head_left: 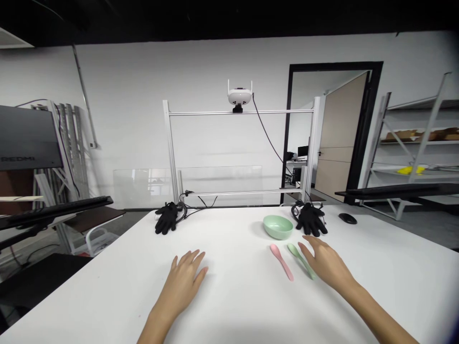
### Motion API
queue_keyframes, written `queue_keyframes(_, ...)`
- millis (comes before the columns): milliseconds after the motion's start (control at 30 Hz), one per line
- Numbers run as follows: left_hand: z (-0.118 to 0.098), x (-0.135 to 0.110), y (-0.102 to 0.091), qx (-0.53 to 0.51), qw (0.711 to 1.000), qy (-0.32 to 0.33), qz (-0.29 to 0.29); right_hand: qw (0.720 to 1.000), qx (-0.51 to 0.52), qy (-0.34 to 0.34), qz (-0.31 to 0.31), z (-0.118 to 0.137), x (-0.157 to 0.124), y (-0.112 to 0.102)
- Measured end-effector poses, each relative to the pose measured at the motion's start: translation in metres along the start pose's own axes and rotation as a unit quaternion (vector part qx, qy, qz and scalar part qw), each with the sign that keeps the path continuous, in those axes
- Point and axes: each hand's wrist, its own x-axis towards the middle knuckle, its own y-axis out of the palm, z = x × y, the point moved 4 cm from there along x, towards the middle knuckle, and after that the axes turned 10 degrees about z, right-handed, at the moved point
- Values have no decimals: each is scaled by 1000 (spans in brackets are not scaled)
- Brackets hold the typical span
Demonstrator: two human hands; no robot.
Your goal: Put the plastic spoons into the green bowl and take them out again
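My left hand [184, 279] is over the left part of the white table, fingers apart and nothing in it. On the right, my right hand [324, 260] is open beside the green spoon [301, 260], its thumb close to the handle; whether they touch I cannot tell. A pink spoon [282, 262] lies just left of the green one, both with their bowls pointing away from me. Behind the spoons stands a light green bowl [278, 227], upright, with no contents visible.
Black gloves with cables lie at the back, a left glove [167, 218] and a right glove [310, 219]. A black mouse [347, 218] is at the far right. An aluminium frame [236, 193] rises along the back of the white table [229, 306], carrying a white device [240, 96].
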Motion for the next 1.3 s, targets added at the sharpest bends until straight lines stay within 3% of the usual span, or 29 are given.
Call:
queue_keyframes(167,1,2,-1,1,1000,-2,0,999,0,-11,-32,-8,-2,4)
queue_keyframes(433,4,6,-3,0,1000,-12,-1,1000,-11,-10,-5,-22,-5,16)
queue_keyframes(1300,5,4,-3,-3,1000,-10,-6,999,-22,-20,22,-16,-10,24)
